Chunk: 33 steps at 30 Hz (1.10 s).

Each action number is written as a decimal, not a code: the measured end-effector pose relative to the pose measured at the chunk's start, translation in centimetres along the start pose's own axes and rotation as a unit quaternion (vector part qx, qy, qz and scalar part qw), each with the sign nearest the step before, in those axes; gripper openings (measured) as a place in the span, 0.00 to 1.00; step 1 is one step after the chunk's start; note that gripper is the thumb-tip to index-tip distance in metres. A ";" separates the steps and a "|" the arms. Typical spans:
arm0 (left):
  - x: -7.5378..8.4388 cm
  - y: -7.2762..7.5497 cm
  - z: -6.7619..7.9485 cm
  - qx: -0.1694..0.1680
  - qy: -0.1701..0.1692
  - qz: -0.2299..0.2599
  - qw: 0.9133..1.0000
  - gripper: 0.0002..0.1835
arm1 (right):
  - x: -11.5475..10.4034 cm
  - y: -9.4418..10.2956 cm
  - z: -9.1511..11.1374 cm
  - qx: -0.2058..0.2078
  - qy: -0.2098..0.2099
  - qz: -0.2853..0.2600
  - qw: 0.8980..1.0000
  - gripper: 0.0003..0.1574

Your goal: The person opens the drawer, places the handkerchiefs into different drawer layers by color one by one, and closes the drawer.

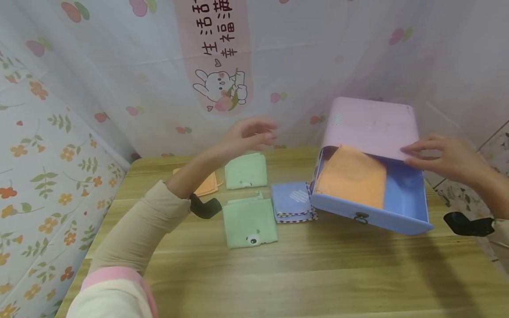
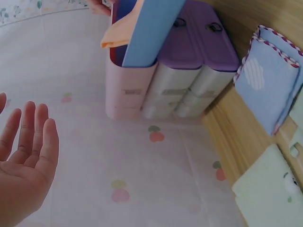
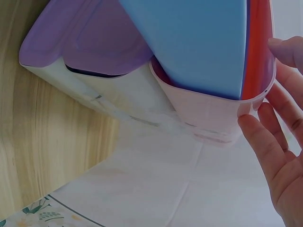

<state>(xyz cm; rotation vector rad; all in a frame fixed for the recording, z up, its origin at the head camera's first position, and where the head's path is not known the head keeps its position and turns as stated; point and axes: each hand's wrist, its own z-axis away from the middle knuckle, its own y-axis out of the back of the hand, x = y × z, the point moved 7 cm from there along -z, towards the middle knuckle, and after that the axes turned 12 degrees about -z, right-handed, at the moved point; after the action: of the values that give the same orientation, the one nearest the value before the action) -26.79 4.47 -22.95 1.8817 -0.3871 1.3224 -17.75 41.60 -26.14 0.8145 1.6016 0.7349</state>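
My left hand is raised over the back of the table, palm up and empty in the left wrist view, fingers loosely bent. The fingertips of my right hand touch the right front edge of a pink drawer casing; in the right wrist view they spread around its rim. From the casing a blue drawer with a small ring pull stands pulled out. An orange cloth lies in its left half, one corner lifted against the casing.
Left of the drawer lie a folded blue cloth with twisted-cord trim, two green cloths and an orange cloth, partly behind my left arm. Purple-fronted drawers stack beneath the blue one. A patterned curtain hangs behind.
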 end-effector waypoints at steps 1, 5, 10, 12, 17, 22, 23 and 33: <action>-0.3 0.3 0.3 0.009 0.002 -0.001 1.000 0.20 | 0.0 0.0 0.0 0.000 0.000 -0.002 1.000 0.23; -1.8 2.0 1.6 0.057 0.009 -0.027 0.998 0.19 | -0.4 0.1 -0.2 0.004 0.005 -0.002 1.000 0.23; -2.5 4.0 4.3 0.115 -0.001 -0.058 0.992 0.18 | -0.7 0.0 -0.4 0.003 0.013 0.005 1.000 0.22; -2.5 4.8 5.5 0.136 -0.004 -0.056 0.989 0.18 | -0.7 0.0 -0.4 0.001 0.013 0.006 1.000 0.22; -2.9 7.6 8.1 0.199 -0.015 -0.044 0.979 0.15 | -0.7 0.0 -0.5 -0.005 0.007 0.004 1.000 0.23; -3.6 10.1 10.1 0.257 -0.024 -0.039 0.965 0.14 | -0.7 0.1 -0.7 -0.010 -0.001 0.004 1.000 0.24; -3.9 10.4 10.3 0.263 -0.024 -0.039 0.964 0.14 | -0.7 0.1 -0.7 -0.010 -0.001 0.003 1.000 0.24; -8.7 12.7 12.0 0.288 0.021 -0.025 0.957 0.18 | -0.6 0.1 0.1 0.010 0.039 -0.004 0.999 0.20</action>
<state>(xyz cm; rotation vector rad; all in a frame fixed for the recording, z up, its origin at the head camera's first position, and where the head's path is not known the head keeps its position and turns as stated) -30.61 -14.25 -27.13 2.3072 0.0878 1.5495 -17.55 41.23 -25.73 0.8019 1.6844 0.7538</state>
